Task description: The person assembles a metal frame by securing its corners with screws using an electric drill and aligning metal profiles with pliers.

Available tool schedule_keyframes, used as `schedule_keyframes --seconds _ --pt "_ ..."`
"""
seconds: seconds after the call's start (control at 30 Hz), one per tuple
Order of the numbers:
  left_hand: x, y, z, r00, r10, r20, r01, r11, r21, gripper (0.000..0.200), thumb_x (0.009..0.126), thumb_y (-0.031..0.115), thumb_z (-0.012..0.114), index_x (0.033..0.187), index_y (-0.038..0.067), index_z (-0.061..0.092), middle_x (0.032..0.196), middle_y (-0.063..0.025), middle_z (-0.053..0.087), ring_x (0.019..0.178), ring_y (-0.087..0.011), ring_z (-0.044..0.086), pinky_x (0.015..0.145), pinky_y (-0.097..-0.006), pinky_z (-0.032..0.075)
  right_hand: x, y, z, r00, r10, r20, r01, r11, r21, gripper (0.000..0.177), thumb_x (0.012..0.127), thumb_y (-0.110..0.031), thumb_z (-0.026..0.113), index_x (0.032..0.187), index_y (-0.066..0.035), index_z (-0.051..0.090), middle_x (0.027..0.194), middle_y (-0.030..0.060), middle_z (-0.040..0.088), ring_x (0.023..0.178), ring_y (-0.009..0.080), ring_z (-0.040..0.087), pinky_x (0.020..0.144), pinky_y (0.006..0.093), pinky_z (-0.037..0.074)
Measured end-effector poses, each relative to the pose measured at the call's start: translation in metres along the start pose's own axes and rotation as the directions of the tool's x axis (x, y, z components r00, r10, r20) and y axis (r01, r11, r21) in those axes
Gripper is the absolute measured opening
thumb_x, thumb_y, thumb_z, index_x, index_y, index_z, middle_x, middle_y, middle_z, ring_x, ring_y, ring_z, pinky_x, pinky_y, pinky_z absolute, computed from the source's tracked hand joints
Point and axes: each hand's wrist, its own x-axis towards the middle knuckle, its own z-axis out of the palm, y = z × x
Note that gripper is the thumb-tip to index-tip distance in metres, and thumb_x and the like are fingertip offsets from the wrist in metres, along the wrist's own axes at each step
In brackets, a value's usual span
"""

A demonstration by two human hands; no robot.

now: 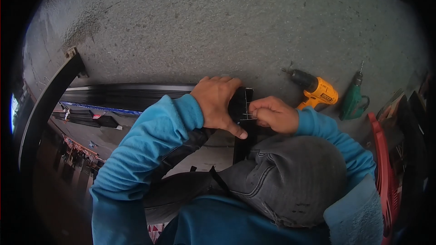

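Left hand (218, 104): clamped over corner of black frame (127, 93), thumb down its side. Right hand (272, 114): closed fist just right of corner, pinching thin metal piece (247, 109) against frame; kind too small to tell. Step, as judged: fitting at corner joint. Next move calls for steady left hold and fine right-hand control. Yellow drill (318, 91) and green drill (353, 100): right of frame, on floor (227, 18), well apart from both hands.
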Motion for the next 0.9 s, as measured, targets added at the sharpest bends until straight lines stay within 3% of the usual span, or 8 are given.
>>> schedule_keyframes --seconds 0.43,0.5,0.57,0.6,0.67,0.7,0.77,0.9 --pt "0.023 -0.004 0.000 0.975 -0.163 0.149 0.178 0.980 -0.090 0.092 0.051 0.042 0.088 0.122 -0.005 0.054 0.111 -0.0246 0.064 0.106 -0.0355 0.062 0.096 -0.0382 0.047 -0.035 0.044 -0.008 0.947 -0.102 -0.304 0.119 0.992 0.038 0.019 0.097 -0.020 0.053 0.101 -0.003 0.059 0.078 0.0008 0.058 0.073 0.0077 0.053 0.066 0.0229 0.045" --pt "0.030 -0.008 0.003 0.979 -0.151 0.133 0.161 0.985 -0.064 0.094 0.053 0.040 0.088 0.126 -0.005 0.051 0.113 -0.0250 0.063 0.109 -0.0378 0.060 0.099 -0.0397 0.045 -0.063 0.080 -0.011 0.740 -0.289 -0.607 0.343 0.939 -0.030 0.013 0.094 -0.014 0.057 0.100 -0.003 0.059 0.079 -0.0001 0.058 0.074 0.0070 0.054 0.068 0.0218 0.044" --pt "0.036 -0.018 0.008 0.984 -0.138 0.117 0.146 0.987 -0.063 0.091 0.053 0.044 0.087 0.123 -0.004 0.054 0.110 -0.0235 0.064 0.106 -0.0364 0.062 0.097 -0.0386 0.046 -0.081 0.136 -0.019 0.230 -0.406 -0.885 0.540 0.809 -0.231 0.021 0.092 -0.013 0.061 0.108 -0.002 0.054 0.090 0.0035 0.058 0.084 0.0102 0.054 0.079 0.0246 0.043" --pt "0.041 -0.024 0.010 0.987 -0.122 0.100 0.130 0.988 -0.079 0.088 0.052 0.047 0.086 0.119 -0.002 0.058 0.107 -0.0219 0.066 0.103 -0.0350 0.063 0.094 -0.0375 0.047 -0.086 0.154 -0.024 0.216 -0.398 -0.892 0.547 0.806 -0.227 0.021 0.092 -0.013 0.061 0.108 -0.002 0.054 0.090 0.0035 0.058 0.084 0.0102 0.054 0.079 0.0246 0.043" --pt "0.048 -0.032 0.013 0.985 -0.115 0.132 0.128 0.987 -0.094 0.088 0.052 0.046 0.086 0.120 -0.002 0.057 0.108 -0.0208 0.066 0.104 -0.0341 0.063 0.095 -0.0375 0.046 -0.095 0.178 -0.031 -0.250 -0.306 -0.918 0.183 0.917 -0.355 0.034 0.088 -0.016 0.068 0.113 -0.001 0.050 0.099 0.0080 0.060 0.094 0.0144 0.056 0.088 0.0282 0.043" --pt "0.051 -0.035 0.013 0.983 -0.120 0.139 0.137 0.982 -0.128 0.088 0.053 0.045 0.086 0.121 -0.001 0.056 0.109 -0.0204 0.066 0.105 -0.0339 0.062 0.096 -0.0377 0.046 -0.094 0.177 -0.032 -0.266 -0.290 -0.920 0.190 0.919 -0.344 0.034 0.088 -0.016 0.068 0.113 -0.001 0.050 0.099 0.0080 0.060 0.094 0.0144 0.056 0.088 0.0282 0.043" --pt "0.055 -0.039 0.013 0.977 -0.129 0.173 0.158 0.973 -0.171 0.090 0.053 0.041 0.087 0.126 -0.001 0.054 0.112 -0.0201 0.065 0.110 -0.0337 0.061 0.100 -0.0384 0.043 -0.085 0.174 -0.032 0.097 0.035 -0.995 0.456 0.887 0.076 0.046 0.085 -0.018 0.073 0.118 0.001 0.048 0.104 0.0115 0.062 0.099 0.0187 0.060 0.090 0.0309 0.045" --pt "0.054 -0.037 0.013 0.976 -0.143 0.163 0.178 0.959 -0.221 0.097 0.052 0.035 0.090 0.131 -0.002 0.048 0.117 -0.0209 0.063 0.115 -0.0332 0.058 0.106 -0.0388 0.038 -0.069 0.183 -0.049 0.212 -0.149 -0.966 0.479 0.877 -0.030 0.051 0.084 -0.020 0.074 0.121 0.004 0.048 0.108 0.0137 0.063 0.102 0.0206 0.061 0.090 0.0331 0.048"
